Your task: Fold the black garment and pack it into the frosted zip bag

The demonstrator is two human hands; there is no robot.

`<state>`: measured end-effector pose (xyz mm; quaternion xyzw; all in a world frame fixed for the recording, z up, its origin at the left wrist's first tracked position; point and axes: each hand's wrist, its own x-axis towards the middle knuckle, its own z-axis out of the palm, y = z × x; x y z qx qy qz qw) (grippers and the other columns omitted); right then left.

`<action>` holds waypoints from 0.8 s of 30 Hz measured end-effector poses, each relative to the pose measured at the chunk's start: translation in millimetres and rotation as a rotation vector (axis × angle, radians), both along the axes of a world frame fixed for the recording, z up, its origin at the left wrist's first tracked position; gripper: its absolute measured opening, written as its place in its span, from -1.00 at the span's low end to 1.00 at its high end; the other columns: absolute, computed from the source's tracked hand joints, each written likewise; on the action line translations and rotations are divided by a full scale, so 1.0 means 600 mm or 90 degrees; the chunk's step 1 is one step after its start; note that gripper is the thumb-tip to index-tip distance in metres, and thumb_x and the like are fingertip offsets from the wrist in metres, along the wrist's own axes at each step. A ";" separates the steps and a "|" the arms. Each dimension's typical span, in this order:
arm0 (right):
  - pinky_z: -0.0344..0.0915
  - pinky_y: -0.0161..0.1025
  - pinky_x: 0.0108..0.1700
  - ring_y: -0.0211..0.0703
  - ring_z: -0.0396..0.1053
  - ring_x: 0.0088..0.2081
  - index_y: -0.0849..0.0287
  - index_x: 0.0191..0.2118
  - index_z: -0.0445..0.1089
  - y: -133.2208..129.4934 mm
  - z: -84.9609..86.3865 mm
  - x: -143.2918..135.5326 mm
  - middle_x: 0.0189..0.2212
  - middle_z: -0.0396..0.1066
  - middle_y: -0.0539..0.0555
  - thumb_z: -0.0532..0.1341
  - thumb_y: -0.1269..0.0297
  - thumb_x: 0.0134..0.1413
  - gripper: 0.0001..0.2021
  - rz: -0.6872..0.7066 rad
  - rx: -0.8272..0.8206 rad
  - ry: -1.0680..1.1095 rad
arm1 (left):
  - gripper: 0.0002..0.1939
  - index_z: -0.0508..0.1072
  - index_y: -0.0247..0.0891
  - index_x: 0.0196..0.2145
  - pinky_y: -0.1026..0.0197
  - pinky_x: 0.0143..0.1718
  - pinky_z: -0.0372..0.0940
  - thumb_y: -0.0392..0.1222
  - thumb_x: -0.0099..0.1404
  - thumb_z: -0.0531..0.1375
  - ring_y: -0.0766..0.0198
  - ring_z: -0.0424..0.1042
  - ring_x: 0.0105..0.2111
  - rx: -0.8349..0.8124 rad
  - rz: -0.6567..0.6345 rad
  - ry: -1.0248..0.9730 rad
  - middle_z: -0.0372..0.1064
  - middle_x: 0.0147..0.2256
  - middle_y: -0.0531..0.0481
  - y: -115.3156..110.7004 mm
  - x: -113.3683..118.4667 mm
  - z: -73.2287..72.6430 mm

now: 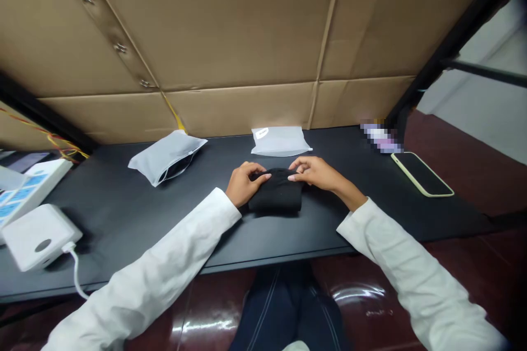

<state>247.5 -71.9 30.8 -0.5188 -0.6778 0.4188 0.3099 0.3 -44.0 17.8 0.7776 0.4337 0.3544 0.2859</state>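
Observation:
A folded piece of black cloth (275, 197) lies on the black table in front of me; what kind of garment it is, I cannot make out. My left hand (246, 182) pinches its far left corner between thumb and fingers. At the far right corner, my right hand (313, 173) grips the same cloth in a pinch. Just beyond the hands lies a flat frosted zip bag (282, 142) with a white label. Farther left, a second frosted bag (164, 156) rests with its mouth parted and a dark inside showing.
A phone in a pale case (423, 174) lies at the right beside a blurred-out item (382, 137). On the left are a white device (43, 238) with a cable and a white box with blue labels (31, 189). Cardboard (230, 27) walls the back of the table.

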 end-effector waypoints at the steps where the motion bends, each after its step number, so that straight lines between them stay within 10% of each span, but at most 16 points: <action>1: 0.15 -0.32 -0.46 -0.34 0.23 -0.57 0.19 -0.23 0.45 0.003 -0.002 0.001 -0.55 0.34 -0.09 0.38 0.03 -0.13 -0.61 0.008 -0.005 0.003 | -0.77 0.49 -0.23 -0.39 0.12 -0.15 0.30 0.00 0.16 0.29 0.14 0.41 -0.17 0.000 -0.016 -0.015 0.44 -0.23 -0.07 0.004 -0.001 -0.002; 8: 0.29 -0.23 -0.19 -0.16 0.40 -0.26 0.19 -0.06 0.47 0.012 0.010 0.009 -0.28 0.49 0.08 0.34 -0.02 -0.05 -0.52 0.089 -0.020 -0.049 | -0.72 0.30 -0.26 -0.40 0.04 -0.04 0.32 -0.06 0.12 0.31 0.17 0.46 -0.19 -0.167 -0.165 -0.145 0.47 -0.24 -0.09 0.018 0.005 -0.013; 11: 0.30 -0.20 -0.17 -0.10 0.42 -0.22 0.14 -0.07 0.49 0.012 0.027 0.001 -0.23 0.52 0.09 0.26 -0.13 0.04 -0.52 0.151 -0.026 -0.126 | -0.74 0.28 -0.25 -0.37 0.11 -0.09 0.33 -0.13 0.14 0.30 0.21 0.46 -0.23 -0.117 -0.159 -0.164 0.45 -0.28 -0.05 0.007 0.014 -0.011; 16: 0.33 -0.17 -0.16 0.00 0.42 -0.20 0.14 -0.20 0.53 0.035 0.044 -0.039 -0.23 0.53 0.09 0.50 -0.08 -0.43 -0.40 0.168 -0.024 -0.199 | -0.70 0.30 -0.22 -0.13 0.12 -0.08 0.35 -0.19 0.20 0.26 0.22 0.49 -0.23 -0.024 -0.166 -0.172 0.47 -0.29 -0.02 0.001 0.032 -0.010; 24: 0.44 -0.19 -0.32 -0.11 0.48 -0.40 0.21 -0.31 0.50 0.080 0.021 -0.010 -0.39 0.55 0.06 0.51 0.12 -0.43 -0.55 0.148 -0.244 0.158 | -0.71 0.33 -0.26 0.02 0.03 0.01 0.27 -0.29 0.39 0.00 0.08 0.37 0.00 0.327 -0.043 0.159 0.38 -0.02 -0.22 0.072 0.006 -0.011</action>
